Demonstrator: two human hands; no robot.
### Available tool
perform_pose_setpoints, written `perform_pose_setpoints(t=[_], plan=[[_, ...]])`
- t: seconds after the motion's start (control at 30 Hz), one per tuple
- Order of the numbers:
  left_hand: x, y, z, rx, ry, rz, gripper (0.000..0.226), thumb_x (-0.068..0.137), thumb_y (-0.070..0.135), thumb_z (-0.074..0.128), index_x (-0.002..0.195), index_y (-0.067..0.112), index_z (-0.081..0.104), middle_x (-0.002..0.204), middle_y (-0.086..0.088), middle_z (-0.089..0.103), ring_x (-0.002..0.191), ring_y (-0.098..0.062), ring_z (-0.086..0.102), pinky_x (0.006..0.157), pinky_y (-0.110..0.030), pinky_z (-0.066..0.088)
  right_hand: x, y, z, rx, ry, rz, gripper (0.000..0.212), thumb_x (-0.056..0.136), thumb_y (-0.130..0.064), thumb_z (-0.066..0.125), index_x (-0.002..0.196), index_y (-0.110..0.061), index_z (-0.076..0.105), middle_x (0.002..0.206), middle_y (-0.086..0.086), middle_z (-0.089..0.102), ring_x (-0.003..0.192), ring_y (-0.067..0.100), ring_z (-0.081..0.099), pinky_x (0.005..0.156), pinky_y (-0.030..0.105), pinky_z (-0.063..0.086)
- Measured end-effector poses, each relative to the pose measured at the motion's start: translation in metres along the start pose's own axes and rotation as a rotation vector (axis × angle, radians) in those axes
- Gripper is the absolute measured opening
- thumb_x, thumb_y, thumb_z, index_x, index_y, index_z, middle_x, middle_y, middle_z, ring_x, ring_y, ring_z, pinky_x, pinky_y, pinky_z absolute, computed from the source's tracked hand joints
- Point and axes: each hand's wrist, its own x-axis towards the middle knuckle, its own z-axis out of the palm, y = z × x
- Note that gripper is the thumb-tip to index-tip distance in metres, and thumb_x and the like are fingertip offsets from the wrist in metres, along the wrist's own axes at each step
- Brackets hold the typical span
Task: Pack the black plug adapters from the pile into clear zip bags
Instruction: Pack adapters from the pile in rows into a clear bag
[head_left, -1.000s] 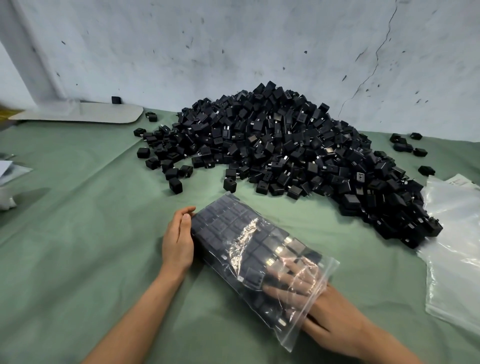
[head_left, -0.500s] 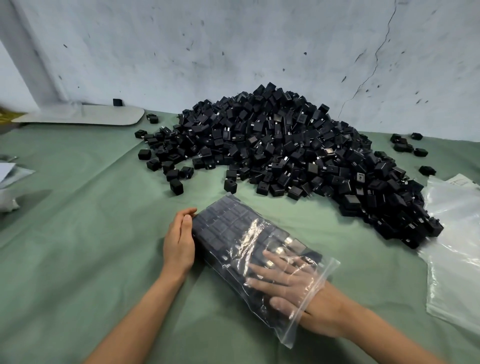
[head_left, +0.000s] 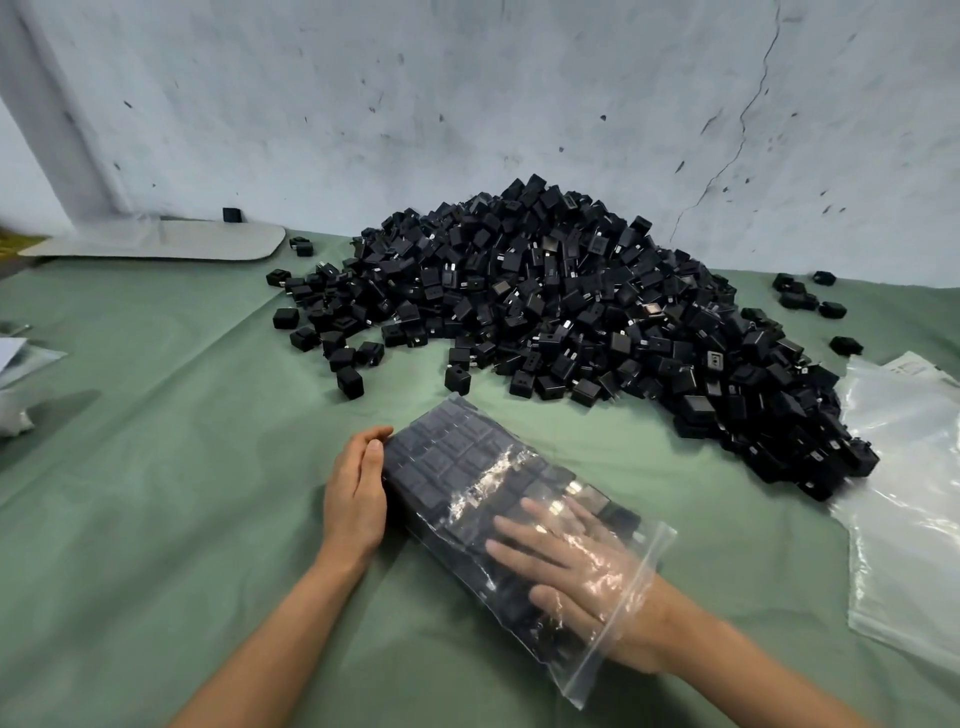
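zip bag (head_left: 636, 582) full of adapters (head_left: 447, 449) (neat rows), right hand (head_left: 576, 577) flat inside

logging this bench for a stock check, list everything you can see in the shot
pile of adapters: one heap, too many to count, black, far middle of the table by the wall
loose adapters: several, black, scattered right of the pile
filled zip bag: one, clear, near middle, rows of black adapters inside
empty zip bags: count unclear, clear, right edge
flat board: one, pale grey, far left by the wall
table cover: one, green
papers: white, left edge, cut off
left hand: flat against the filled bag's side
right hand: inside the bag's mouth, fingers flat on the adapters
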Motion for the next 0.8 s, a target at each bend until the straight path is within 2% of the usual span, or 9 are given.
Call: perform_pose_setpoints(t=[0.1, 0.17, 0.23, 0.33, 0.43, 0.53, 0.6, 0.7, 0.8], plan=[[-0.002, 0.009, -0.005, 0.125, -0.079, 0.000, 0.036, 0.091, 0.041, 0.040, 0.118, 0.025, 0.058, 0.124, -0.001, 0.060, 0.120, -0.022, 0.051, 0.108, -0.047, 0.035, -0.026, 0.002, 0.004, 0.025, 0.083, 0.096, 0.049, 0.096, -0.059, -0.001, 0.144, -0.056, 0.000, 0.152, -0.033, -0.011, 0.140, -0.002, -0.023, 0.111, 0.039, -0.022], [-0.003, 0.013, -0.008, 0.502, -0.091, 0.112, 0.037, 0.093, 0.039, 0.050, 0.128, 0.028, 0.054, 0.129, -0.001, 0.055, 0.122, -0.026, 0.046, 0.109, -0.049, 0.031, -0.046, 0.006, 0.016, -0.137, 0.260, 0.140, 0.048, 0.101, -0.049, 0.005, 0.149, -0.045, 0.007, 0.155, -0.019, 0.011, 0.144, 0.004, -0.012, 0.116, 0.044, 0.007], [0.006, 0.028, -0.002, 0.669, -0.089, 0.252, 0.040, 0.092, 0.037, 0.055, 0.132, 0.034, 0.051, 0.129, -0.003, 0.053, 0.120, -0.028, 0.045, 0.106, -0.048, 0.031, -0.060, 0.007, 0.024, -0.088, 0.422, 0.153, 0.047, 0.104, -0.041, 0.014, 0.149, -0.032, 0.025, 0.150, -0.004, 0.035, 0.146, 0.010, 0.008, 0.111, 0.033, 0.033], [0.044, 0.054, 0.030, 0.673, -0.326, 0.228, 0.043, 0.095, 0.039, 0.050, 0.138, 0.038, 0.044, 0.134, -0.006, 0.048, 0.120, -0.028, 0.048, 0.100, -0.043, 0.039, -0.069, 0.010, 0.029, 0.091, 0.653, 0.167, 0.045, 0.103, -0.038, 0.026, 0.131, -0.017, 0.055, 0.141, -0.002, 0.048, 0.135, 0.012, 0.037, 0.103, 0.029, 0.037], [0.097, 0.060, 0.064, 0.789, -0.516, 0.071, 0.043, 0.099, 0.037, 0.042, 0.143, 0.035, 0.040, 0.139, -0.012, 0.048, 0.119, -0.030, 0.052, 0.096, -0.036, 0.041, -0.070, 0.012, 0.032, 0.201, 0.842, 0.307, 0.045, 0.102, -0.036, 0.034, 0.108, -0.008, 0.069, 0.125, -0.004, 0.059, 0.118, 0.012, 0.052, 0.096, 0.035, 0.042], [0.124, 0.048, 0.079, 0.855, -0.646, 0.025, 0.040, 0.100, 0.029, 0.041, 0.141, 0.029, 0.045, 0.137, -0.012, 0.054, 0.116, -0.030, 0.054, 0.096, -0.034, 0.042, -0.072, 0.016, 0.040, 0.216, 0.837, 0.435, 0.024, 0.090, -0.016, 0.053, 0.101, -0.006, 0.072, 0.115, 0.000, 0.065, 0.112, 0.016, 0.058, 0.094, 0.037, 0.043], [0.131, 0.044, 0.087, 0.832, -0.616, 0.075, 0.030, 0.098, 0.024, 0.045, 0.125, 0.022, 0.057, 0.127, -0.011, 0.061, 0.109, -0.029, 0.057, 0.089, -0.032, 0.043, -0.072, 0.017, 0.040, 0.216, 0.790, 0.447, 0.021, 0.084, -0.014, 0.058, 0.098, -0.008, 0.073, 0.112, -0.001, 0.067, 0.112, 0.016, 0.058, 0.095, 0.034, 0.042], [0.132, 0.042, 0.094, 0.819, -0.569, 0.110, 0.019, 0.095, 0.019, 0.052, 0.107, 0.015, 0.065, 0.114, -0.009, 0.067, 0.104, -0.029, 0.059, 0.079, -0.027, 0.039, -0.070, 0.016, 0.037, 0.218, 0.736, 0.395, 0.017, 0.083, -0.015, 0.062, 0.093, -0.012, 0.075, 0.108, -0.006, 0.068, 0.110, 0.006, 0.054, 0.093, 0.030, 0.043], [0.127, 0.040, 0.092, 0.721, -0.479, 0.139, 0.015, 0.094, 0.013, 0.056, 0.104, 0.009, 0.067, 0.112, -0.011, 0.068, 0.109, -0.030, 0.057, 0.088, -0.030, 0.041, -0.072, 0.016, 0.036, 0.211, 0.686, 0.374, 0.019, 0.085, -0.019, 0.061, 0.098, -0.016, 0.074, 0.112, -0.008, 0.066, 0.112, 0.006, 0.053, 0.095, 0.031, 0.043]])
